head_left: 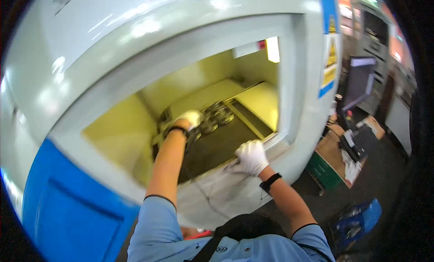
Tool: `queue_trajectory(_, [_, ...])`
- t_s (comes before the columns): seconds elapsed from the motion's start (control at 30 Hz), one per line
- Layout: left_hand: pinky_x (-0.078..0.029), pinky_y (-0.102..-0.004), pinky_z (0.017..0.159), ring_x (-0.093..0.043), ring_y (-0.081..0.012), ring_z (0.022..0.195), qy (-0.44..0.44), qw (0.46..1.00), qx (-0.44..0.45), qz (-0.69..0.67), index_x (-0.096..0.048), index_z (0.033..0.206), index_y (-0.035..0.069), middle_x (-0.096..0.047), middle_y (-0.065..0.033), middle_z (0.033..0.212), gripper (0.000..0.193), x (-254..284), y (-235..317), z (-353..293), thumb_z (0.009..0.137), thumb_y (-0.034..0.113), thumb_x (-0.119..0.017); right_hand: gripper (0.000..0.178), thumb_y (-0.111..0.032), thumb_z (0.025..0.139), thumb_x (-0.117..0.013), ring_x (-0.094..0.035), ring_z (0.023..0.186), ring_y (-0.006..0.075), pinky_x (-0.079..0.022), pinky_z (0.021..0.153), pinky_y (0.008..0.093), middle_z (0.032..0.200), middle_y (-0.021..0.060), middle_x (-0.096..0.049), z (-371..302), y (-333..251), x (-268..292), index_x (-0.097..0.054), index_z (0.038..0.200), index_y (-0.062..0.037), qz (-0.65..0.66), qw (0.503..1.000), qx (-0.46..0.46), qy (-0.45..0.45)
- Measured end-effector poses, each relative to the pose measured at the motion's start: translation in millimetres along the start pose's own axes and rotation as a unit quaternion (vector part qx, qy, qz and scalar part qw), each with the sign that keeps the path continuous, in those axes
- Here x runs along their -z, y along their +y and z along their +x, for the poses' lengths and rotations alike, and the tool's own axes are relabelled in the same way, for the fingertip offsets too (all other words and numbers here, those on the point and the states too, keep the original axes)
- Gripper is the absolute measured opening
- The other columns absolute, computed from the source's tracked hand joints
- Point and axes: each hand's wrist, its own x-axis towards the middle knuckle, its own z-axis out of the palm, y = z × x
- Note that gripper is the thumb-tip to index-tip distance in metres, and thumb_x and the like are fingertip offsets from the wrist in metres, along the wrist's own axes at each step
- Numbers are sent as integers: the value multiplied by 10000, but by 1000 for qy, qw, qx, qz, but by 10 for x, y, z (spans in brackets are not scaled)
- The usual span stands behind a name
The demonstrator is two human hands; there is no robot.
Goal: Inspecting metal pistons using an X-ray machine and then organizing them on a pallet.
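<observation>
My left hand (pixel 192 119), in a white glove, reaches through the window of a white cabinet (pixel 226 194). It is over or against a row of round, shiny metal parts (pixel 221 113) on the dark bed (pixel 217 147) inside. Its fingers are blurred and partly hidden, so a hold on any part cannot be made out. My right hand (pixel 252 157), also white-gloved, rests at the front sill with its fingers curled. Something greyish pokes out at its fingertips, too small to name. A thin cable (pixel 208 198) hangs down the cabinet front below the sill.
Yellow-lit walls and a pale panel (pixel 255 99) bound the chamber, with a lamp (pixel 272 49) at its upper right. A blue door panel (pixel 72 208) is at left. Rightward stand a monitor (pixel 359 83), a keyboard (pixel 359 140), a green box (pixel 323 171) and a blue bag (pixel 357 221).
</observation>
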Motion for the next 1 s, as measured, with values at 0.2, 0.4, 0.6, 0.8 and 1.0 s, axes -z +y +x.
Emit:
queue_trajectory(0.2, [-484,-459,1037,-564,-337,1282,-59,998,10,-37,-548,1437,220,-535,-114,1479,702,-716,-395,599,745,195,-661,621,-763,671,-672,-674,741,290,-470,645,427,731,86,-663,-129,69,-79,-688,727,-145,77,997,-13,-5])
queue_trajectory(0.4, [-479,-465,1071,-547,-321,1301,-125,986,73,85,-575,1426,222,-514,-98,1497,570,-1233,-970,1011,863,292,-633,684,-785,664,-660,-653,787,294,-466,684,410,778,97,-652,17,-73,-63,-672,753,-107,101,995,26,8])
queue_trajectory(0.6, [-566,-476,896,-678,-339,1086,-130,981,126,73,-720,1235,180,-682,-102,1278,451,-996,-531,793,789,191,-660,632,-742,664,-678,-631,785,281,-458,686,407,754,86,-626,-35,0,-137,-646,728,-114,99,995,22,20])
queue_trajectory(0.8, [-579,-443,768,-718,-341,957,33,992,69,102,-798,956,149,-751,-139,1018,326,-626,-216,97,708,271,-624,604,-733,671,-683,-654,764,258,-458,656,406,768,76,-662,34,54,-108,-682,743,-133,41,999,16,-17])
queue_trajectory(1.0, [-553,-408,886,-690,-328,1039,168,968,124,-137,-733,1135,142,-720,-147,1130,419,14,149,-901,768,297,-605,774,-820,802,-521,-700,894,310,-510,778,458,890,147,-714,327,110,-27,-745,882,-84,99,980,11,-170])
